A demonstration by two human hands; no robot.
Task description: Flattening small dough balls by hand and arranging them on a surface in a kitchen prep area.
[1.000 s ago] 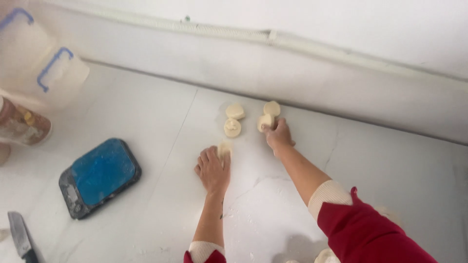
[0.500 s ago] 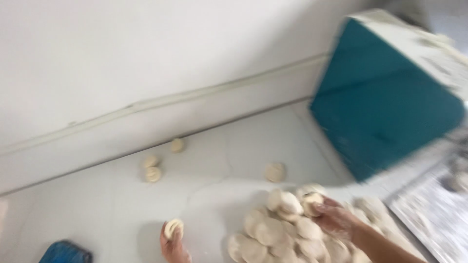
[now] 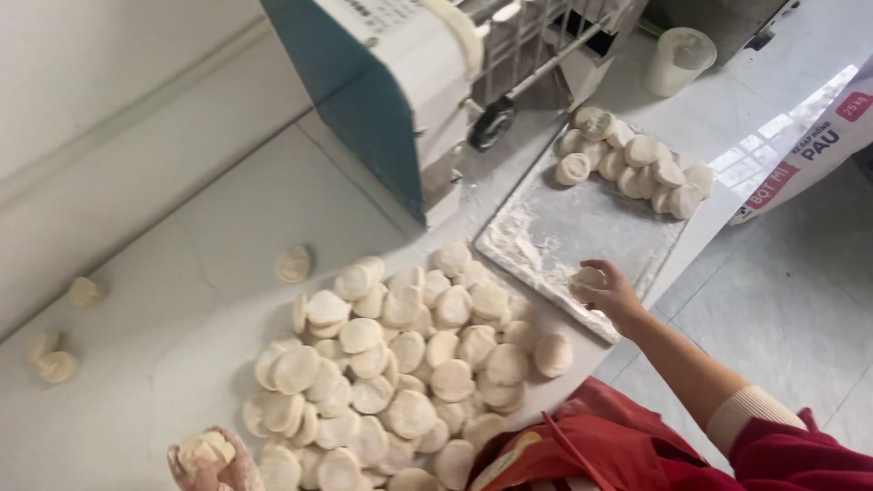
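Holding: one dough piece in each of the two hands, above a white counter (image 3: 182,300).
Right hand (image 3: 611,293): fingers curled round a small dough round (image 3: 587,278); it sits over the near edge of the floured tray (image 3: 564,227).
Left hand (image 3: 211,459): at the near edge of the counter, floury, fingers clamped on a dough lump (image 3: 205,448).
Hands, relation: well apart, the large pile between them.
Large pile (image 3: 400,364): many flattened dough discs, overlapping, along the counter's near edge.
Tray batch (image 3: 637,162): a cluster of dough rounds at the tray's far corner.
Strays: one disc (image 3: 294,264) alone beside the pile; three more (image 3: 56,345) near the counter's far left edge, by the wall.
Machine (image 3: 400,82): teal and white, just beside the tray's far edge.
White cup (image 3: 678,60): beyond the tray.
Sack (image 3: 809,150): printed, right of the tray.
Sleeve (image 3: 782,450): red, with a cream cuff.
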